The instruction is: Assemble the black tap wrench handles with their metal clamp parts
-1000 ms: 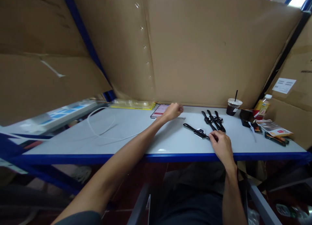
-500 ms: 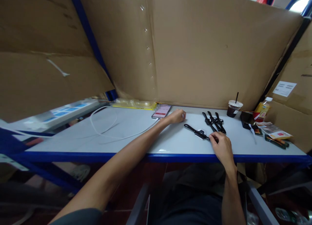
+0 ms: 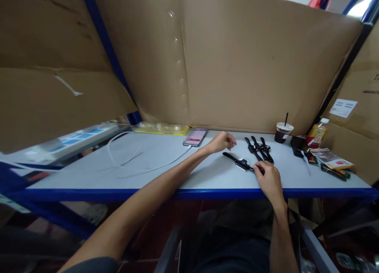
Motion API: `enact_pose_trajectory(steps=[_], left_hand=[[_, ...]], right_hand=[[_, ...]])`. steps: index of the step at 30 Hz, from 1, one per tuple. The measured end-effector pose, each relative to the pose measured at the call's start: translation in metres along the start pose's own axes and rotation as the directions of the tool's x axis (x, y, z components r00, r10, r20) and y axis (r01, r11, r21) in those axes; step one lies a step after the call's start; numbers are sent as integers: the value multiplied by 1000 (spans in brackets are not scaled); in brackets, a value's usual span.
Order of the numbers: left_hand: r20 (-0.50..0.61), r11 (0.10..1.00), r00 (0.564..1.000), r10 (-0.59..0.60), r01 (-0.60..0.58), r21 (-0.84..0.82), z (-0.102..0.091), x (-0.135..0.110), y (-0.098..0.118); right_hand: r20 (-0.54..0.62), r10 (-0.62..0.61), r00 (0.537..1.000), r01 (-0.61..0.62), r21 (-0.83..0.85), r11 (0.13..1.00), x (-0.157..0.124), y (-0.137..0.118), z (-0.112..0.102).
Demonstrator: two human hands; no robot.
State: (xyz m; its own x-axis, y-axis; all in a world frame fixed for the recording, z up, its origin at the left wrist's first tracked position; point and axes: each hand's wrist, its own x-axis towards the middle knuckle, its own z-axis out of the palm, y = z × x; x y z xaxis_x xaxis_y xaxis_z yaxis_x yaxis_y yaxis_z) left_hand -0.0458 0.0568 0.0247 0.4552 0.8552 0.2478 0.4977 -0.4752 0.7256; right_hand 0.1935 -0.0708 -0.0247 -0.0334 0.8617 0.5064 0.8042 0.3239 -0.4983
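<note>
Right hand [image 3: 268, 180] lies at the near edge of the table [image 3: 166, 174], fingers curled, their tips closed on the near strap end of a black smartwatch [image 3: 241, 161]. Whether they pinch the strap or only press it down I cannot tell. The watch lies flat and stretched out between the two hands, its case just ahead of the right fingertips. Left hand [image 3: 222, 142] hangs loosely curled right at the far strap tip. I cannot tell if it touches the strap or holds anything small.

By the look of it, the step in hand is steadying this one watch at one end while the other hand comes to its far end. A further move on it would call for the left fingers to close on the thin far strap without nudging the case.

Just beyond the right hand three more black watches [image 3: 259, 148] lie side by side. A phone [image 3: 194, 137] with a white cable [image 3: 130, 162] lies beyond and to the left of the left hand. A lidded cup [image 3: 282, 131] stands well to the right
</note>
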Motion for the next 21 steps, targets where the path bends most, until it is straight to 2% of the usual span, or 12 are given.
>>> enact_pose_trajectory(steps=[2, 3, 7, 11, 21], left_hand=[[74, 988, 996, 54, -43, -146, 10, -6, 16], [98, 984, 991, 86, -70, -165, 15, -10, 22], [140, 977, 968, 210, -211, -7, 31, -19, 35], [153, 947, 954, 259, -282, 154, 36, -20, 34], [150, 930, 945, 291, -317, 189, 45, -19, 29]], right_hand=[[0, -2, 1000, 2, -2, 1000, 0, -1, 0], [1, -3, 1000, 3, -1, 1000, 0, -2, 0], [12, 0, 1000, 0, 2, 1000, 0, -3, -2], [52, 2, 999, -3, 27, 1000, 0, -2, -3], [97, 41, 994, -39, -23, 999, 0, -3, -3]])
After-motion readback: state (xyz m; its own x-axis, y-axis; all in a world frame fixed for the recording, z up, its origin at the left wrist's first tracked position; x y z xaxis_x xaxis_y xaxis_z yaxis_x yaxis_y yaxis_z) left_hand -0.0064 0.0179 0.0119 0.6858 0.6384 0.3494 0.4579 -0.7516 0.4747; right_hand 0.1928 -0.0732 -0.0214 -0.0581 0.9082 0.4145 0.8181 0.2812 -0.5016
